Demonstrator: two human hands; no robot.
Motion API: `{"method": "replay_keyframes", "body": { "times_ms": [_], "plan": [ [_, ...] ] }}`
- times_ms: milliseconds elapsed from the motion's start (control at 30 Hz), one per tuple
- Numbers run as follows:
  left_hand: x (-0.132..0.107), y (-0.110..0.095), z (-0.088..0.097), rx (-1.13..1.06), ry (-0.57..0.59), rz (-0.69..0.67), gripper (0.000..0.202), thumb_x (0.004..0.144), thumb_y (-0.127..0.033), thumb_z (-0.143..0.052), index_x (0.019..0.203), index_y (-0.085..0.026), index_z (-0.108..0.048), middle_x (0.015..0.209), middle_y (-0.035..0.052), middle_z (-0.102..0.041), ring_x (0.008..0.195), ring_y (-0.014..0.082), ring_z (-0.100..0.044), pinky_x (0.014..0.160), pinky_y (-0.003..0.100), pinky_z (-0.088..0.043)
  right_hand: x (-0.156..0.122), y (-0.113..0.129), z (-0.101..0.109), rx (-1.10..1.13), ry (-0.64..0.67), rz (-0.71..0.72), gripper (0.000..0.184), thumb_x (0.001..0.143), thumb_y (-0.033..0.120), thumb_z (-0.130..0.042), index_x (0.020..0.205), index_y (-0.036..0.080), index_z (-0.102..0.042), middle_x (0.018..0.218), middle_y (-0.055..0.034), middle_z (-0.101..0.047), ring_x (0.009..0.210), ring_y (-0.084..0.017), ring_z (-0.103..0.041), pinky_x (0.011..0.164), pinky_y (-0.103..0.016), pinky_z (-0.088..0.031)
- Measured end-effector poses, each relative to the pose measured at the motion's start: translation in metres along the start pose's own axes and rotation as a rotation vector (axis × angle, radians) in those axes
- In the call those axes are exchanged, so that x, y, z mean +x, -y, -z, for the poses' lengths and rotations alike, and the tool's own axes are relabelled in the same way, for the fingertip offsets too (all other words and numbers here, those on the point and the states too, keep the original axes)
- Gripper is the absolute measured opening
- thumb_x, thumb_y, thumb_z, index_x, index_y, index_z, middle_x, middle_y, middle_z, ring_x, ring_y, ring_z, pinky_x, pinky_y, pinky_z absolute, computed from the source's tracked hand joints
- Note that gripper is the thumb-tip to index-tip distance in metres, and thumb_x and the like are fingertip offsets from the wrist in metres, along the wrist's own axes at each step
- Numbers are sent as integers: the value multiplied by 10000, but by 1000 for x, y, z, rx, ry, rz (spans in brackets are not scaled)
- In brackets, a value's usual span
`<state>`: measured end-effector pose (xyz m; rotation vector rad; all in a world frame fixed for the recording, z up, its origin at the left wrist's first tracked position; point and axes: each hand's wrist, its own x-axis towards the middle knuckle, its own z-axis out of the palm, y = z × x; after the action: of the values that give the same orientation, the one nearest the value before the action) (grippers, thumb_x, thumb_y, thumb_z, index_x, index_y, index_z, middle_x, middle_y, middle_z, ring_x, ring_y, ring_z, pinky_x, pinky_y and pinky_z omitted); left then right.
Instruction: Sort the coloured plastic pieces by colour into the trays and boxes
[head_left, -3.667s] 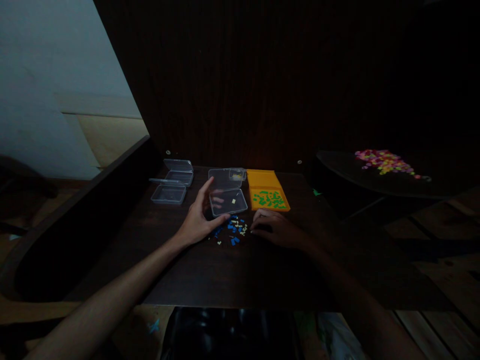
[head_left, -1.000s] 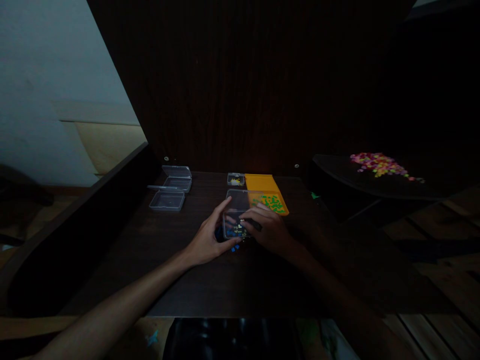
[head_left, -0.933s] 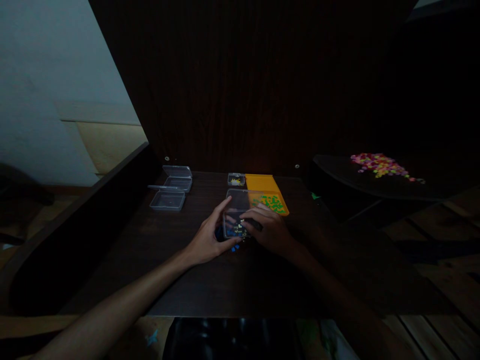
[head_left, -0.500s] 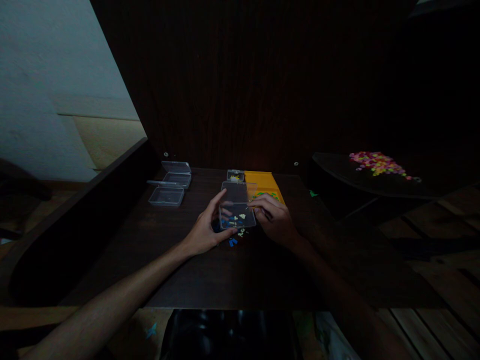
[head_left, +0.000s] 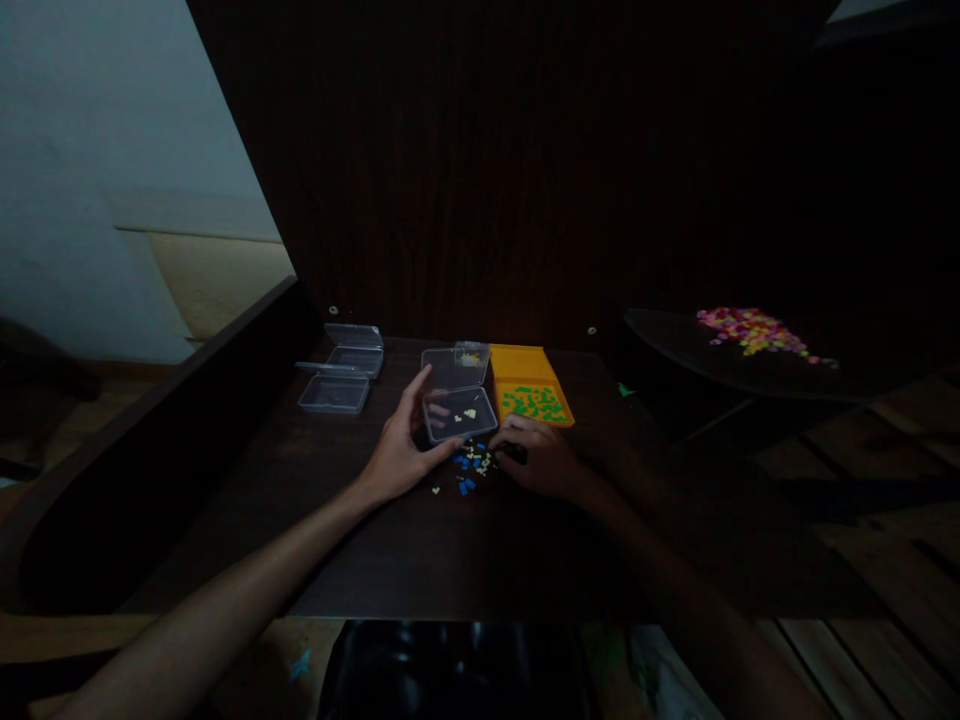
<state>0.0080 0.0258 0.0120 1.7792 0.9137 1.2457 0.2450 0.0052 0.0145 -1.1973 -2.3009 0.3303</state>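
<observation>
Clear plastic box (head_left: 457,412) sits mid-desk holding a few pale pieces; left hand (head_left: 397,455) grips its near-left edge. Right hand (head_left: 541,462) is curled over loose blue and cream pieces (head_left: 471,468), pinch unclear. Dark wood desk (head_left: 390,560), dim room, pale wall (head_left: 90,150). One orange box (head_left: 517,358) with green pieces, two clear boxes (head_left: 334,393) at left.

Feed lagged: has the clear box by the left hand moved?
Yes. The clear box has gone left and back: it overlapped the orange tray and covered the loose pieces; now it sits beside the tray, behind them.
</observation>
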Motion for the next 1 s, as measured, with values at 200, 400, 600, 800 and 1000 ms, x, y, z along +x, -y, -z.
{"method": "replay_keyframes", "body": {
  "times_ms": [200, 400, 600, 800, 1000],
  "plan": [
    [0, -1, 2, -12, 6, -13, 979, 745, -292, -787, 1535, -263, -210, 1304, 137, -572, 1008, 225, -641, 940, 467, -561, 0, -4, -1, 15, 46, 24, 129, 860, 156, -600, 919, 202, -705, 896, -41, -640, 834, -172, -606, 737, -292, -455],
    [1, -4, 2, -14, 16, 10, 980, 743, -308, -790, 1534, -243, -214, 1304, 141, -575, 1004, 224, -640, 935, 453, -559, 3, 7, 8, 169, -105, 130, 139, 853, 168, -554, 807, 190, -684, 731, -22, -600, 680, -154, -560, 631, -277, -438],
    [-2, -6, -1, -25, 61, 30, 978, 739, -283, -791, 1534, -249, -221, 1318, 134, -571, 996, 208, -641, 980, 461, -537, 19, 25, 18, 171, -221, 30, 188, 906, 317, -597, 919, 188, -734, 686, -4, -586, 583, -122, -496, 569, -252, -393],
    [-3, -7, -2, -40, 89, 46, 987, 739, -286, -793, 1537, -240, -215, 1309, 134, -576, 1014, 228, -655, 991, 481, -535, 51, 32, 36, -25, 161, -23, 153, 849, 238, -654, 942, 201, -769, 635, 21, -619, 567, -104, -505, 586, -231, -334],
    [-3, -8, -1, -49, 82, 27, 972, 749, -287, -790, 1536, -241, -221, 1327, 135, -567, 1085, 254, -642, 995, 473, -539, 69, 40, 42, -149, 291, -29, 144, 823, 277, -695, 934, 228, -771, 624, 19, -616, 550, -105, -483, 556, -232, -281]
  ]
}}
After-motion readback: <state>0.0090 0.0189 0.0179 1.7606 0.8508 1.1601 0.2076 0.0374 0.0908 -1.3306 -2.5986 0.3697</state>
